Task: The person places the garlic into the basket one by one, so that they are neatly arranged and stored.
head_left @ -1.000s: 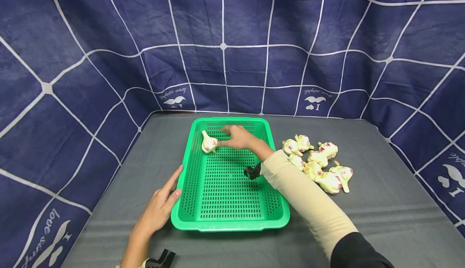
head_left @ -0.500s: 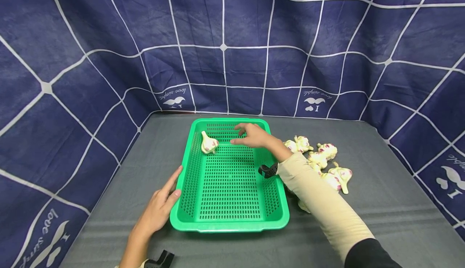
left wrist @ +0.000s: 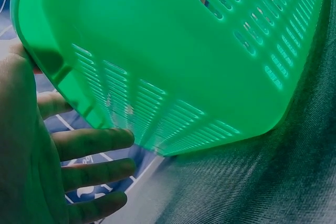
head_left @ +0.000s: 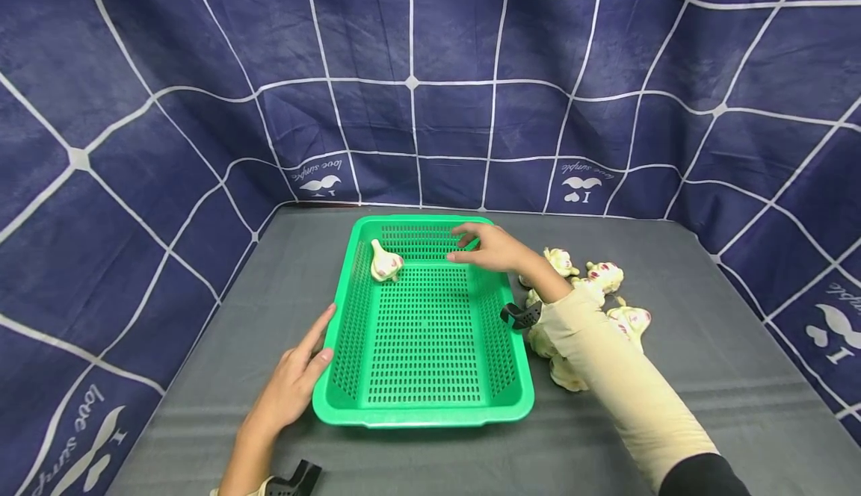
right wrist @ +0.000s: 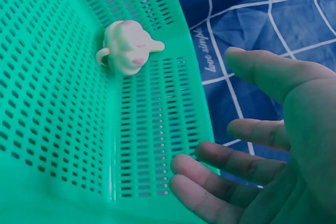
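A green perforated plastic basket [head_left: 424, 415] stands on the grey cloth, and one garlic bulb [head_left: 386, 263] lies inside near its far left corner. The right hand [head_left: 494, 248] hovers over the basket's far right part, fingers apart and loosely bent, holding nothing. In the right wrist view the same garlic bulb [right wrist: 127, 48] rests against the basket wall, away from the fingertips [right wrist: 184, 166]. At the basket's left side, the left hand [head_left: 292, 380] has its fingers stretched along the rim. The left wrist view shows those fingers [left wrist: 94, 142] extended beside the outer wall.
Several garlic bulbs [head_left: 605, 277] lie in a pile to the right of the basket, partly hidden by the right sleeve [head_left: 619, 376]. A blue grid-patterned curtain [head_left: 451, 122] surrounds the grey table [head_left: 706, 332] at the back and sides.
The right hand has moved from beside the garlic bulb in the basket to the right, its fingers apart from it. The bulb and the left hand stay in place.
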